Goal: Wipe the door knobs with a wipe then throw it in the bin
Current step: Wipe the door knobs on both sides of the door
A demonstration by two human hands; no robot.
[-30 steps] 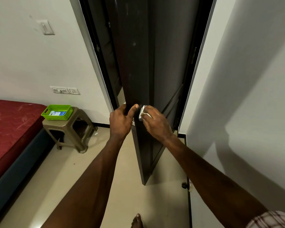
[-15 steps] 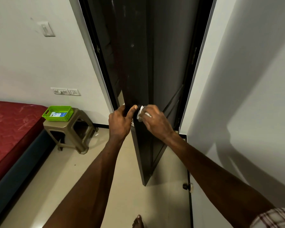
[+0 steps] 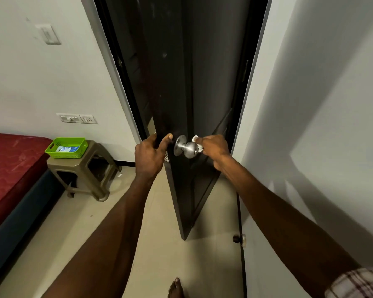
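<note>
1. A dark door [image 3: 181,87] is seen edge-on, standing ajar inside a dark frame; white walls lie on either side.
2. The door's edge is gripped by the left hand [image 3: 150,157]; the thumb is laid on the near face and the fingers are curled round to the far side, where they are hidden.
3. A brushed-metal door knob [image 3: 190,149] projects from the near face on a round plate; it is left uncovered, with no hand over it.
4. A crumpled white wipe [image 3: 196,139] is pinched in the curled fingers of the right hand [image 3: 214,148]; wipe and hand are held just beside the knob, on its right; whether the wipe touches the metal cannot be told.
5. A second knob on the far face is mostly hidden behind the left hand.
6. A green basket [image 3: 52,148] is set on a brown plastic stool [image 3: 95,166] by the left wall; a blue and white packet [image 3: 67,149] lies in it; its printing is too small to be read.
7. A red mattress [image 3: 7,166] lies left of the stool; a switch plate [image 3: 48,34] and a socket panel [image 3: 77,118] are fixed to the wall above.
8. A bare foot [image 3: 176,289] is seen on the pale floor at the bottom edge; a door stopper [image 3: 238,239] sits low on the right wall.
</note>
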